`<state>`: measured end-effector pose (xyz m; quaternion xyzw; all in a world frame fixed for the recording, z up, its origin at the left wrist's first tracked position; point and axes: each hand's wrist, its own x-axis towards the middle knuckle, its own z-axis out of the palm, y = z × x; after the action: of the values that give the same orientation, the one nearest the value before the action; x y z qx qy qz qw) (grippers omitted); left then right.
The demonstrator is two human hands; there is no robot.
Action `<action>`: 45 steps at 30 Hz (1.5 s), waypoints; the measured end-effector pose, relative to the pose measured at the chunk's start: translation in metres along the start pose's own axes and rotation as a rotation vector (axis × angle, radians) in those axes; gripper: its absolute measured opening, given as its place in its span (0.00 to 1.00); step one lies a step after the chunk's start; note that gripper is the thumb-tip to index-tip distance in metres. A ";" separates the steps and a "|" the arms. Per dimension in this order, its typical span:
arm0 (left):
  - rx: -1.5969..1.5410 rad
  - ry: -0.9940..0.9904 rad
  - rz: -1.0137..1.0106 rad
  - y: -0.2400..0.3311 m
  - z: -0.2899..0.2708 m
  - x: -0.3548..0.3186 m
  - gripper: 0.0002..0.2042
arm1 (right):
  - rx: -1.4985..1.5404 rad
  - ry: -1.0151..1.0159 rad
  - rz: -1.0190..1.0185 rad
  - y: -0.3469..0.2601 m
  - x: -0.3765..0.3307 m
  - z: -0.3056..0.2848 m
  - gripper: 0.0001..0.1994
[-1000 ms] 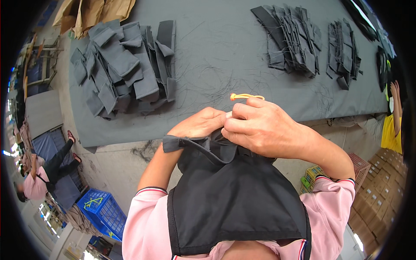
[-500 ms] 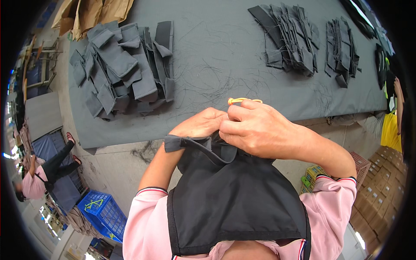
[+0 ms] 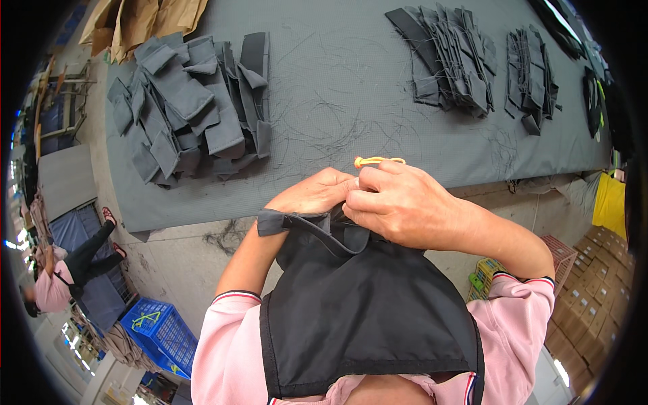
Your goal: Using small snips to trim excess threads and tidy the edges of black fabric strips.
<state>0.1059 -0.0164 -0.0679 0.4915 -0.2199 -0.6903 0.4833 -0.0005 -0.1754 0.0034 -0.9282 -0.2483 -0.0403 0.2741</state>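
Both my hands meet at the near table edge, above my black apron [image 3: 378, 310]. My left hand [image 3: 314, 191] is closed on a dark grey fabric piece [image 3: 317, 233], whose folded strip hangs below and across my wrist. Fingers pinched, my right hand [image 3: 408, 208] presses up against the left fingertips; what it grips is hidden. A yellow cord loop [image 3: 381, 160] with an orange end shows just beyond the right knuckles. I cannot tell whether it is held or lies on the table.
On the grey-covered table [image 3: 324, 88] lie a loose heap of grey fabric pieces [image 3: 196, 111], two stacks [image 3: 452, 64] [image 3: 531, 77] at right, and scattered threads. Brown paper [image 3: 145, 27] is far left. Below stand a blue crate [image 3: 158, 331] and cartons [image 3: 587, 310]. Another person [image 3: 67, 277] is at left.
My right hand has shifted slightly, its fingers still pinched at the left fingertips. The yellow loop sits a little lower. A person's arm at the far right has gone from sight.
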 end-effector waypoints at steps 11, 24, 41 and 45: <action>0.005 0.021 -0.050 0.009 0.003 -0.003 0.22 | 0.095 0.094 0.215 -0.002 -0.012 -0.001 0.11; 0.231 0.299 0.054 0.028 0.013 -0.004 0.23 | 0.439 0.166 0.543 -0.002 -0.035 0.026 0.09; 0.460 0.530 0.229 0.037 0.018 -0.004 0.19 | 1.298 0.532 0.997 0.015 -0.031 0.043 0.12; 0.439 0.561 0.239 0.035 0.015 -0.009 0.20 | 1.468 0.958 0.962 0.021 -0.050 0.033 0.15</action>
<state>0.1086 -0.0262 -0.0299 0.7242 -0.2774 -0.4041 0.4851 -0.0367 -0.1949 -0.0453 -0.4165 0.3273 -0.1317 0.8379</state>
